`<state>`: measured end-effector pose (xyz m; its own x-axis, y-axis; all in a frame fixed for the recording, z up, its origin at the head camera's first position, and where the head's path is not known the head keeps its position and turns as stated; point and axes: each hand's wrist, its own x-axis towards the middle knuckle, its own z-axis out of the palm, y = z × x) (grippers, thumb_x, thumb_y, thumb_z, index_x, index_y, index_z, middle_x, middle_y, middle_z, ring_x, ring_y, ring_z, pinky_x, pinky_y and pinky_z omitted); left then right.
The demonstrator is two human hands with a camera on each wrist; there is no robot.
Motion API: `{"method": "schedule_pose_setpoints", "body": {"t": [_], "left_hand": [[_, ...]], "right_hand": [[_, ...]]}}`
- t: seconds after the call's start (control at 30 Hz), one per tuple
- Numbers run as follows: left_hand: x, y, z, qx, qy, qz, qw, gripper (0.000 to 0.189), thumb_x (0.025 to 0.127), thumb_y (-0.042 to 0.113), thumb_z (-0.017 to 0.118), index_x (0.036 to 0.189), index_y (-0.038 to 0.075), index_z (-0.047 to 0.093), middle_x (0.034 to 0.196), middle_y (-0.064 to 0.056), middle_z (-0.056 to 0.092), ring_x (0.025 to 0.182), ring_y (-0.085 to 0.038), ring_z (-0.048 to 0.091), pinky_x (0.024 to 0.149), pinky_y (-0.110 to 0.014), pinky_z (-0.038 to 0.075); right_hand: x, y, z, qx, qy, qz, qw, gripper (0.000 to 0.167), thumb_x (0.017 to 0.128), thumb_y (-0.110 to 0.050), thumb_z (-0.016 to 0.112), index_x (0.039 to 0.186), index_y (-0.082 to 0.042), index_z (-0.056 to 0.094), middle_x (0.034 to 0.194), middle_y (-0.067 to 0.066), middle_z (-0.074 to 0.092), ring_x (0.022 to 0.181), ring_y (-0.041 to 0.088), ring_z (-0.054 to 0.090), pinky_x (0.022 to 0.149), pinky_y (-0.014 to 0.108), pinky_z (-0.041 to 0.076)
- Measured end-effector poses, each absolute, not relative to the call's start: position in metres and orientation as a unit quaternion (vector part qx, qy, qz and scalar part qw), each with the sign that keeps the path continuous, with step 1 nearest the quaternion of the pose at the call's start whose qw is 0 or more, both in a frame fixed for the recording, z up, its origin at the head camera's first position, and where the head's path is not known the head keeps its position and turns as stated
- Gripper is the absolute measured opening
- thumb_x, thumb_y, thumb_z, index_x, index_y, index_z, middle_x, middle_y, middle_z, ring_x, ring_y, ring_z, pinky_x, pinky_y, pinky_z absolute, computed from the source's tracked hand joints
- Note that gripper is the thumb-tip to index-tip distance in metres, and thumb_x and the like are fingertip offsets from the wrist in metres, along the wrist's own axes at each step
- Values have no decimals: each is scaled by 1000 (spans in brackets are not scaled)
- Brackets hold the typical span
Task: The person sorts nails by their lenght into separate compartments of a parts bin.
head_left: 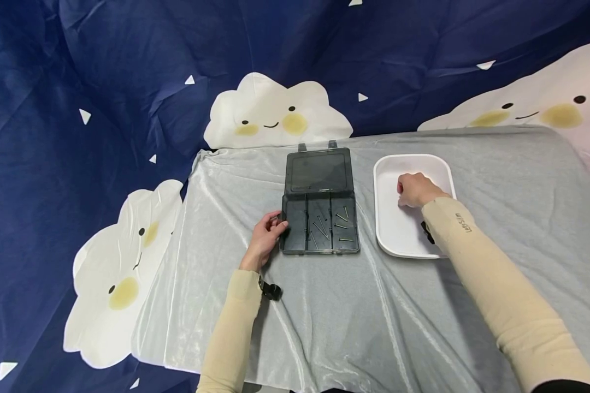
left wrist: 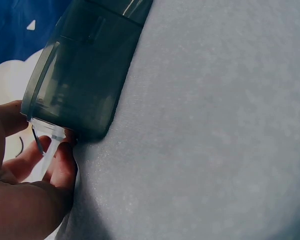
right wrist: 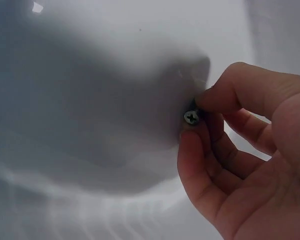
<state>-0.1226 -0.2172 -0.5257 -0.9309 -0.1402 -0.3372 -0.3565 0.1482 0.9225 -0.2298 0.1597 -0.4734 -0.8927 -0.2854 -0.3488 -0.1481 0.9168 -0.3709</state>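
Note:
My right hand (head_left: 417,190) is inside the white tray (head_left: 384,218). In the right wrist view, its thumb and fingers pinch a cross-head screw (right wrist: 191,117), head facing the camera. To the left, a dark see-through compartment box (head_left: 295,240) lies with its lid (head_left: 319,170) flipped back. Several thin screws (head_left: 341,217) are spread over its middle and right compartments. My left hand (head_left: 264,236) grips the box's left side, thumb at the rim and fingers along the outer wall; the left wrist view shows these fingers (left wrist: 65,167) beside the box's corner.
Grey plush cloth (head_left: 324,305) with creases covers the table under box and tray. Behind the table hangs a dark blue curtain (head_left: 142,43) with cloud faces. Two latches (head_left: 332,144) stick out from the lid's far edge.

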Motion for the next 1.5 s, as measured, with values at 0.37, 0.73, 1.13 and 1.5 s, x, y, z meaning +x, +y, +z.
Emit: {"method": "schedule_pose_setpoints", "body": {"t": [0.37,0.73,1.13,1.5], "left_hand": [[-122,-217,-529,-167,751,634,78,43,91,15,67,132,13,57,100,1,54,81,-8,49,67,-19,43],[-122,-218,-529,-172,751,631,86,42,91,18,67,132,17,57,102,1,54,82,-9,49,67,-21,43],[-123,-218,-529,-165,750,635,85,44,91,16,67,134,14,56,104,-1,56,85,-9,51,70,-20,45],[-123,-218,-528,-164,753,631,87,43,91,17,67,133,15,57,103,0,53,86,-11,49,71,-21,44]], "right_hand": [[-229,163,-477,-128,955,-164,212,24,71,-7,69,91,-1,58,90,18,60,84,33,54,73,45,44],[-227,167,-471,-149,951,-180,204,10,72,-10,68,77,-5,61,78,11,58,77,28,52,68,37,41],[-227,172,-465,-166,950,-194,180,6,73,-9,66,74,-7,60,75,7,56,76,26,51,67,34,37],[-224,172,-454,-170,949,-211,161,6,76,-9,64,80,-4,61,76,8,56,77,28,50,71,35,36]]}}
